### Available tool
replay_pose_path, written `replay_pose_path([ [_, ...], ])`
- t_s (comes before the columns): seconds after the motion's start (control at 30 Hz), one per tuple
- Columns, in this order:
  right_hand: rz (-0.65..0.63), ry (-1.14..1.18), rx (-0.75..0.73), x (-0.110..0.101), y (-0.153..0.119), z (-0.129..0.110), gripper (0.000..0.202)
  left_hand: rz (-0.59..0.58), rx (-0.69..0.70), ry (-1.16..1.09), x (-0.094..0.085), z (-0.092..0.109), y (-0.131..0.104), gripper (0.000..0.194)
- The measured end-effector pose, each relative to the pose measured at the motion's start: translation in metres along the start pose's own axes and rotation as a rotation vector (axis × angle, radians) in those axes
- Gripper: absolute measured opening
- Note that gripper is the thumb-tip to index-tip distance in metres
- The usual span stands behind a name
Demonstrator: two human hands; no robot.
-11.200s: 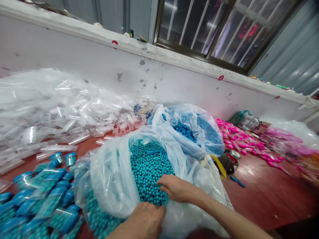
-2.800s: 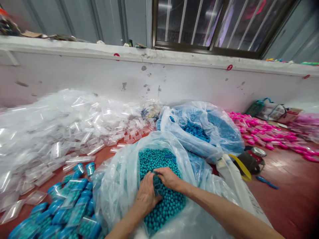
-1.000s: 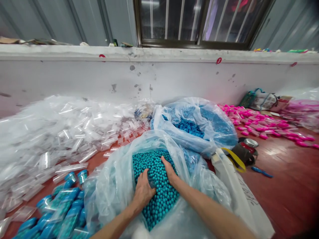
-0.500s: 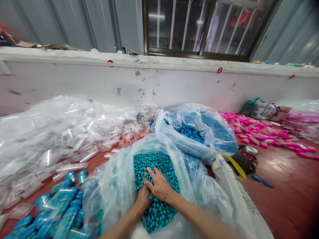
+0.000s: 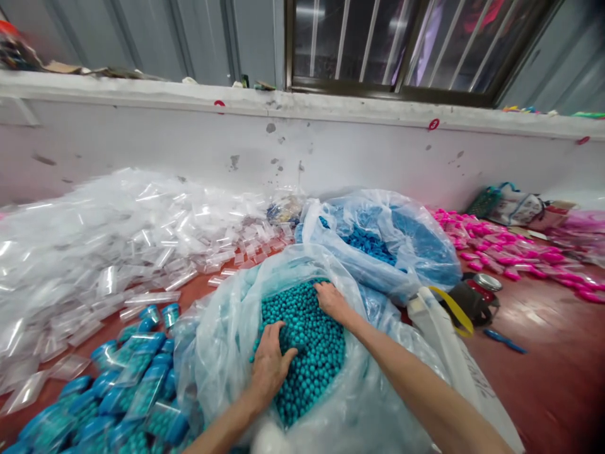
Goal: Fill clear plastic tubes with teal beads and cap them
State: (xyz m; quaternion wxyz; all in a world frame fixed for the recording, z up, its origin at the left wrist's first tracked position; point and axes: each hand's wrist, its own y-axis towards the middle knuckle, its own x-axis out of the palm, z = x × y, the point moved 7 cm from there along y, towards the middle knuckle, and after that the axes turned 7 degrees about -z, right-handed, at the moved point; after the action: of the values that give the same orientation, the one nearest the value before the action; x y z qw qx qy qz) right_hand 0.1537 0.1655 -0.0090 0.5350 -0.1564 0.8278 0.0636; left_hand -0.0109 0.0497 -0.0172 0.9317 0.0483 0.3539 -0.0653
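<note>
Filled containers point(image 5: 144, 392) are piled left of the left hand point(image 5: 268, 367); beads point(image 5: 314, 350) are left between it and the right hand point(image 5: 334, 302). Both are curled; grip cannot be told.

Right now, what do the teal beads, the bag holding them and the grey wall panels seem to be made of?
Teal beads: probably hard plastic, smooth; evenly coloured with small highlights.
Bag: thin, glossy plastic film; it creases and lets teal show through.
Grey wall panels: perhaps painted sheet metal, fairly dull, with straight ribs.
</note>
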Motion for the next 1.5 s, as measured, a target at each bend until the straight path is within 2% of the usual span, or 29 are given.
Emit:
replay_pose_path([
  [0.07, -0.063, 0.02, -0.054, 0.006, -0.011, -0.003, 0.03, -0.021, 0.029, 0.062, -0.002, 0.005, -0.007, 0.024],
  [0.13, -0.151, 0.089, -0.098, 0.012, -0.025, -0.006, 0.028, -0.068, 0.034, 0.078, 0.0, 0.007, -0.011, 0.018],
  [0.23, -0.279, 0.432, -0.037, 0.017, -0.043, -0.002, 0.031, -0.099, 0.033, 0.079, 0.004, 0.008, -0.012, 0.018],
  [0.3, -0.258, 0.671, 0.06, 0.014, -0.053, 0.007, 0.033, -0.103, 0.041, 0.087, 0.007, 0.008, -0.01, 0.018],
  [0.37, -0.166, 0.722, 0.126, 0.007, -0.062, 0.017, 0.034, -0.102, 0.039, 0.101, 0.008, 0.007, -0.008, 0.019],
  [0.47, -0.084, 0.515, 0.064, -0.003, -0.073, 0.016, 0.033, -0.097, 0.032, 0.138, 0.01, 0.009, -0.006, 0.017],
  [0.53, -0.05, 0.31, -0.035, -0.008, -0.078, 0.002, 0.032, -0.1, 0.038, 0.166, 0.012, 0.012, -0.006, 0.016],
  [0.6, -0.021, 0.148, -0.047, -0.012, -0.076, -0.011, 0.031, -0.114, 0.048, 0.19, 0.015, 0.015, -0.006, 0.016],
  [0.77, -0.063, -0.079, 0.28, -0.011, -0.052, -0.022, 0.036, -0.113, 0.061, 0.178, 0.016, 0.016, -0.006, 0.013],
  [0.83, -0.122, -0.145, 0.323, -0.002, -0.045, -0.023, 0.035, -0.091, 0.056, 0.149, 0.014, 0.013, -0.006, 0.011],
  [0.9, -0.145, -0.189, 0.286, 0.006, -0.044, -0.023, 0.035, -0.085, 0.036, 0.139, 0.012, 0.01, -0.005, 0.009],
  [0.97, -0.095, -0.248, 0.216, 0.009, -0.048, -0.023, 0.037, -0.092, 0.013, 0.144, 0.011, 0.007, -0.006, 0.009],
  [1.07, -0.033, -0.412, 0.069, 0.01, -0.062, -0.028, 0.025, -0.116, -0.005, 0.159, 0.012, 0.006, -0.007, 0.012],
  [1.17, -0.083, -0.548, -0.013, 0.015, -0.075, -0.033, 0.026, -0.178, -0.006, 0.175, 0.017, 0.009, -0.009, 0.018],
  [1.33, -0.166, -0.515, -0.045, 0.017, -0.087, -0.033, 0.034, -0.23, -0.026, 0.173, 0.015, 0.011, -0.007, 0.018],
  [1.5, -0.113, -0.181, -0.171, 0.017, -0.095, -0.046, 0.038, -0.23, -0.021, -0.039, 0.012, 0.01, -0.001, 0.012],
])
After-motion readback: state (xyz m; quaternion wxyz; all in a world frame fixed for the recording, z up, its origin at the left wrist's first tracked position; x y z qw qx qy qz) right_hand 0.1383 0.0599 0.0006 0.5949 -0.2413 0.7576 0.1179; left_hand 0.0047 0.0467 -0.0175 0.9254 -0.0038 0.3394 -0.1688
